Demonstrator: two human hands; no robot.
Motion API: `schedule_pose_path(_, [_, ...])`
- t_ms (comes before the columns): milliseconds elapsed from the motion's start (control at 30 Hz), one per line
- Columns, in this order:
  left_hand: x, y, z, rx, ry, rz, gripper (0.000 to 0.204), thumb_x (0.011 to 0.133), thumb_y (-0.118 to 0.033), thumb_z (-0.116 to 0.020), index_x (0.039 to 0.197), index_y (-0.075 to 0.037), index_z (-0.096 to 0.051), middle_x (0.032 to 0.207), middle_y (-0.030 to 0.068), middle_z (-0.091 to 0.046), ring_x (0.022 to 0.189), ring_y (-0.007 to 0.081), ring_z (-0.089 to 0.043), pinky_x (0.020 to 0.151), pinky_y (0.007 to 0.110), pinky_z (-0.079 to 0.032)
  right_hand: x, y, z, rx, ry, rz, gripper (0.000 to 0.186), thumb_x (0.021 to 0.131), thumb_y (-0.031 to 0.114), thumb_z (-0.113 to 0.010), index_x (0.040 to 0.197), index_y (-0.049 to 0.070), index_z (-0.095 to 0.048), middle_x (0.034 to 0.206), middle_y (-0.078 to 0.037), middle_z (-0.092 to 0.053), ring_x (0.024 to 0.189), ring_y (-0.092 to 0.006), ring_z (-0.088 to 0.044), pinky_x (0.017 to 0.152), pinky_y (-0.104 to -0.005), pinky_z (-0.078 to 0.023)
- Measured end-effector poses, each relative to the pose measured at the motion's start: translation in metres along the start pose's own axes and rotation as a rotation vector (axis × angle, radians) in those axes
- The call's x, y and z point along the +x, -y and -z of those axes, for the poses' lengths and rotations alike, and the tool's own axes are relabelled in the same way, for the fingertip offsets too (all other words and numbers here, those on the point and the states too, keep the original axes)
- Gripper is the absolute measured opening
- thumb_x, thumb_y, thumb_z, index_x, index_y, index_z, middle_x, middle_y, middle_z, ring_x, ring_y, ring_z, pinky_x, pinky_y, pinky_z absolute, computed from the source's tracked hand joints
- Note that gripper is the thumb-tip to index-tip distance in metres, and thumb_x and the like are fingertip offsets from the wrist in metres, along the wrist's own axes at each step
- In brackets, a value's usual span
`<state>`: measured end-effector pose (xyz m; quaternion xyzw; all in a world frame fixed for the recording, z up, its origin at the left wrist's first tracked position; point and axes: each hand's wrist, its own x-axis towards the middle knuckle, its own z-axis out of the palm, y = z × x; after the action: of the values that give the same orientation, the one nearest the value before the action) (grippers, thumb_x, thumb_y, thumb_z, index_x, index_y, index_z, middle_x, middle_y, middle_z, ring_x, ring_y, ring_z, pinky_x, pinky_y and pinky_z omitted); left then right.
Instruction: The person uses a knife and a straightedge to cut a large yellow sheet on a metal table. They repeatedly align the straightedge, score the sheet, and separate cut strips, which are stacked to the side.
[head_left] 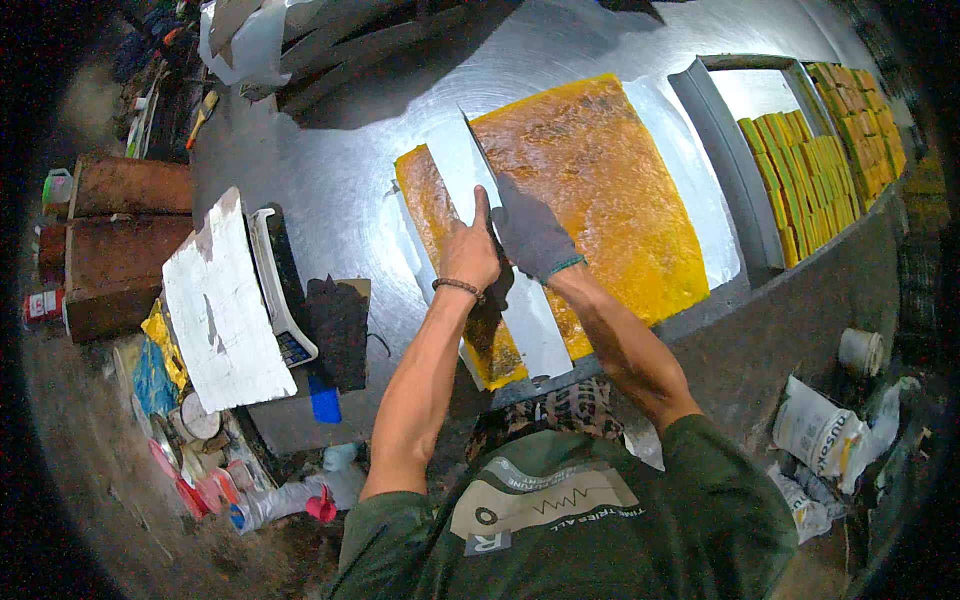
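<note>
A thin yellow-orange slab (600,180) with a glossy, mottled top lies on the metal table. A long pale flat strip (540,340) rests across it, leaving a narrow yellow piece (425,190) on its left. My bare left hand (470,252) is closed on the strip, one digit stretched forward along it. Beside it, my right hand (535,230) in a dark glove closes around a knife, whose handle is hidden. The thin dark knife blade (477,142) points away from me along the strip's right edge.
A scale (285,290) with a white board (215,300) leaning by it stands at left, next to a dark glove (337,330). At right, a metal frame (715,150) borders rows of cut yellow-green pieces (800,180). Sacks (820,430) lie below the table's right edge.
</note>
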<state>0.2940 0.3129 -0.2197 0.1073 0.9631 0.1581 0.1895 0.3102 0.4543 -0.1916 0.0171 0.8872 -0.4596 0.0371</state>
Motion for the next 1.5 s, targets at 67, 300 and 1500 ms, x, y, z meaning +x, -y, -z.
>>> schedule_pose_path(67, [0.000, -0.003, 0.004, 0.012, -0.004, 0.001, 0.109, 0.081, -0.018, -0.079, 0.165, -0.017, -0.011, 0.112, 0.0411, -0.058, 0.103, 0.0549, -0.065, 0.089, 0.055, -0.055, -0.001, -0.001, 0.000, -0.026, 0.043, -0.034, 0.047, 0.097, 0.015, -0.051, 0.140, -0.003, -0.044, 0.097, -0.035, -0.066, 0.090, -0.0506, -0.066, 0.077, -0.0587, -0.051])
schedule_pose_path(300, [-0.004, 0.001, 0.001, -0.104, 0.011, 0.027, 0.105, 0.082, -0.012, -0.076, 0.165, -0.022, -0.012, 0.114, 0.0417, -0.057, 0.102, 0.0547, -0.065, 0.089, 0.056, -0.054, 0.018, -0.001, -0.002, 0.086, 0.127, -0.089, 0.042, 0.100, 0.017, -0.049, 0.137, -0.003, -0.045, 0.094, -0.034, -0.067, 0.079, -0.0484, -0.069, 0.071, -0.0585, -0.053])
schedule_pose_path(1500, [0.009, 0.016, -0.005, 0.040, -0.004, -0.076, 0.092, 0.085, -0.003, -0.057, 0.165, -0.015, -0.013, 0.093, 0.0362, -0.065, 0.089, 0.0525, -0.067, 0.078, 0.056, -0.054, -0.032, -0.006, 0.001, -0.017, 0.092, -0.125, 0.039, 0.094, 0.009, -0.052, 0.129, -0.008, -0.047, 0.102, -0.037, -0.067, 0.097, -0.0514, -0.067, 0.082, -0.0588, -0.052])
